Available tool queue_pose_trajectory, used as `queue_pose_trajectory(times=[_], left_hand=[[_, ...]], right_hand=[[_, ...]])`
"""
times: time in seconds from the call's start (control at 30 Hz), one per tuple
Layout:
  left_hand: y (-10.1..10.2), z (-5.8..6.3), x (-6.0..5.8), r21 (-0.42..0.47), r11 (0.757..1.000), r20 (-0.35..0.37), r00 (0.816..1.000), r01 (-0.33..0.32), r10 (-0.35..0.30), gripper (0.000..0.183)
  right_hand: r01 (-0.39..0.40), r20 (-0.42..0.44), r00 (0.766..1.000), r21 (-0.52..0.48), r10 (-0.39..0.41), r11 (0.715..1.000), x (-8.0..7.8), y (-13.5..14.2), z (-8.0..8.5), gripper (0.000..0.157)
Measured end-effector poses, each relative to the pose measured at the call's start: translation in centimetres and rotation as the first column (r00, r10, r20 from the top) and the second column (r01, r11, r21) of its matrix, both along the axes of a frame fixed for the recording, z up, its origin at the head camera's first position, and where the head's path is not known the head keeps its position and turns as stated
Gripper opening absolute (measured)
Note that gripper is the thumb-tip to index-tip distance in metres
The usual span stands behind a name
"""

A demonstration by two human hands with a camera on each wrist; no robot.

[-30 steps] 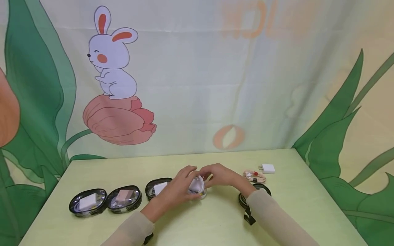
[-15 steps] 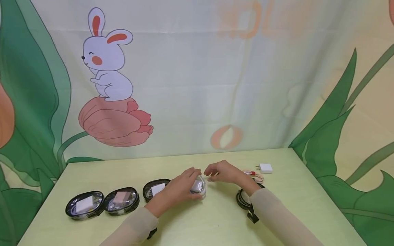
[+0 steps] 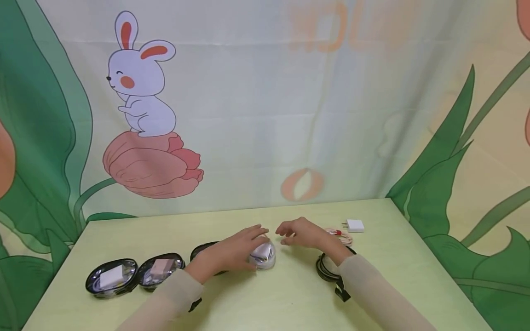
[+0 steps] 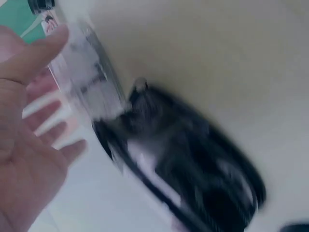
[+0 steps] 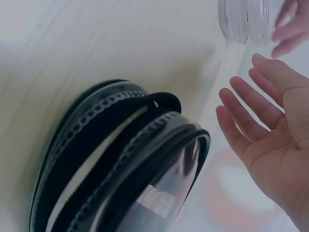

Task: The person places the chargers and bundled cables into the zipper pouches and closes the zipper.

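A small clear pouch (image 3: 265,258) with a white block inside sits mid-table. My left hand (image 3: 232,252) is just left of it, fingers spread; in the left wrist view the hand (image 4: 24,169) holds nothing, beside the clear pouch (image 4: 87,72). Partly hidden under the left forearm is a black-rimmed pouch (image 3: 202,248), large in the left wrist view. To the right of the clear pouch, my right hand (image 3: 304,233) hovers with loosely bent fingers, apart from it. Below the right wrist lies another black-rimmed pouch (image 3: 327,269), its zip edge (image 5: 111,140) visible in the right wrist view.
Two black-rimmed clear pouches stand at the left, one with a white block (image 3: 112,277), one with a pinkish block (image 3: 160,267). A pale pink coiled cable (image 3: 344,238) and a white plug charger (image 3: 355,225) lie at the back right. A printed curtain (image 3: 248,115) hangs behind the table.
My right hand has let go of the clear pouch and drawn back to the right. My left hand has released it too and shifted left. The head view has turned slightly.
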State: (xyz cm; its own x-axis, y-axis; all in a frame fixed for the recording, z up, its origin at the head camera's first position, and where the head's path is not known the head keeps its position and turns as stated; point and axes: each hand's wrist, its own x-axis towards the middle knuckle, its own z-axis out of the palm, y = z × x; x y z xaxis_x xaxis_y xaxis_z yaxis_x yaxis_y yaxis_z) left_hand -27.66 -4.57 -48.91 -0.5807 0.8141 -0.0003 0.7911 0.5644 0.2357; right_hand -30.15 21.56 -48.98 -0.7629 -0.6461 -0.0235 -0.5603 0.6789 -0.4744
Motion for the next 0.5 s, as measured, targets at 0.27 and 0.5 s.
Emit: queue_pose_trajectory(times=[0.27, 0.5], left_hand=[[-0.9, 0.9, -0.4, -0.081, 0.985, -0.062, 0.985, 0.155, -0.160, 0.066], [0.3, 0.1, -0.2, -0.103, 0.993, -0.149, 0.987, 0.050, -0.065, 0.053]], right_hand=[[0.071, -0.028, 0.997, 0.099, -0.069, 0.993, 1.3, -0.2, 0.0, 0.030], [0.086, -0.083, 0.994, 0.113, -0.077, 0.990, 2.5, -0.5, -0.1, 0.020]])
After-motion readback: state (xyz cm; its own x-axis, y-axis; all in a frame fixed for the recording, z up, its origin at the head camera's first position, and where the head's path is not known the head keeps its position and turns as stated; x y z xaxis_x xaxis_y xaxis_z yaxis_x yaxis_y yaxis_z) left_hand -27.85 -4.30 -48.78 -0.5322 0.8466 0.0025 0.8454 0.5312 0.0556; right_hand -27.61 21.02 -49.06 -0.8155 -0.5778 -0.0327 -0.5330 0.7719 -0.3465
